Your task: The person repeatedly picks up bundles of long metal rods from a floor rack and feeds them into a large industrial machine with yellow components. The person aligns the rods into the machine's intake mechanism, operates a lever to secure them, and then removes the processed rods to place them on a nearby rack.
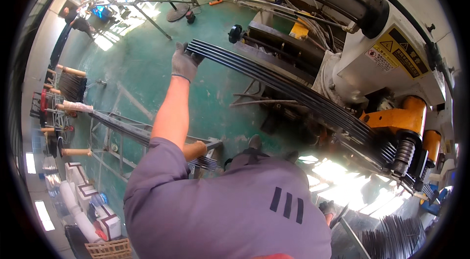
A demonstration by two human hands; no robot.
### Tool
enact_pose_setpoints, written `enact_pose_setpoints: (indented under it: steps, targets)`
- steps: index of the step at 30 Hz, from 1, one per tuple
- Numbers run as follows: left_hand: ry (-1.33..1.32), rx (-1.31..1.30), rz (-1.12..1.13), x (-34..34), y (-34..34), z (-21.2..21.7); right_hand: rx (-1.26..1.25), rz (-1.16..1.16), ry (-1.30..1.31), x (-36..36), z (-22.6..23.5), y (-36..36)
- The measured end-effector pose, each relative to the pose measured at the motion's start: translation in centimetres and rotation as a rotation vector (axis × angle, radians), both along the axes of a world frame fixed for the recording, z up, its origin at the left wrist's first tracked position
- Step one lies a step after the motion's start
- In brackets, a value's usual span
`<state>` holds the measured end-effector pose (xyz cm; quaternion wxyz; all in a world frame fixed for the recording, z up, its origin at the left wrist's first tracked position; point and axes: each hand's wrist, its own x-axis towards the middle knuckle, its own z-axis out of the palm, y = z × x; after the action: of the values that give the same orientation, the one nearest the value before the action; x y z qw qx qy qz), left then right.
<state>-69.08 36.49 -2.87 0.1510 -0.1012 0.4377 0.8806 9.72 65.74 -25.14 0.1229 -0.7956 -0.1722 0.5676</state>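
Observation:
My left hand [185,62], in a grey knit glove, is stretched far forward and closed round the near-left ends of several long dark metal rods [274,81]. The rods lie side by side and slant down to the right, along a machine with a white housing [352,75]. Their far ends reach an orange machine part [399,117] beside a coil spring [404,150]. At the lower right my right hand [326,207], also gloved, shows only partly past my torso, close to a thin metal bar [339,216]. Its fingers are too dark and small to read.
To my left stands a metal frame [121,131] bearing more rods. A bundle of thin dark rods [394,234] lies lower right. White boxes [107,222] stand lower left. A round stand base [177,12] and an orange tool [216,2] rest on the green floor; another person [81,21] is farther off.

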Motion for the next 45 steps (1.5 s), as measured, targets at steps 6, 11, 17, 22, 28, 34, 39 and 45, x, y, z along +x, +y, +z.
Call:
enact_pose_setpoints:
  steps: [6,11,17,22,28,34,39,45]
  targets:
    - [0.114,-0.101,-0.321,-1.5,-0.3,-2.1,0.038,-0.107,0.153,5.4,-5.4,-2.7]
    - [0.162,-0.233,-0.433,-1.9,-2.7,-1.5,0.171,0.002,0.057,-3.7,3.9,-1.4]
    - [0.185,0.134,-0.463,-3.5,-5.9,-3.1,0.132,0.185,0.100,-6.8,5.6,4.7]
    - [-0.160,-0.151,0.034,9.5,4.0,-3.5,0.069,0.201,0.159,-2.4,0.6,11.0]
    - [-0.581,-0.087,-0.306,27.0,14.3,-15.4,0.002,0.639,-0.048,1.5,-1.7,17.9]
    - [1.059,-1.077,-1.059,35.7,23.5,-10.9,0.155,0.500,0.078,0.3,1.9,21.2]
    - [0.323,-0.424,-0.890,31.7,22.2,-11.8,0.199,0.389,0.150,0.3,2.6,19.5]
    - [0.069,-0.194,-0.817,31.6,23.4,-7.6,0.410,0.285,0.114,0.7,3.8,15.7]
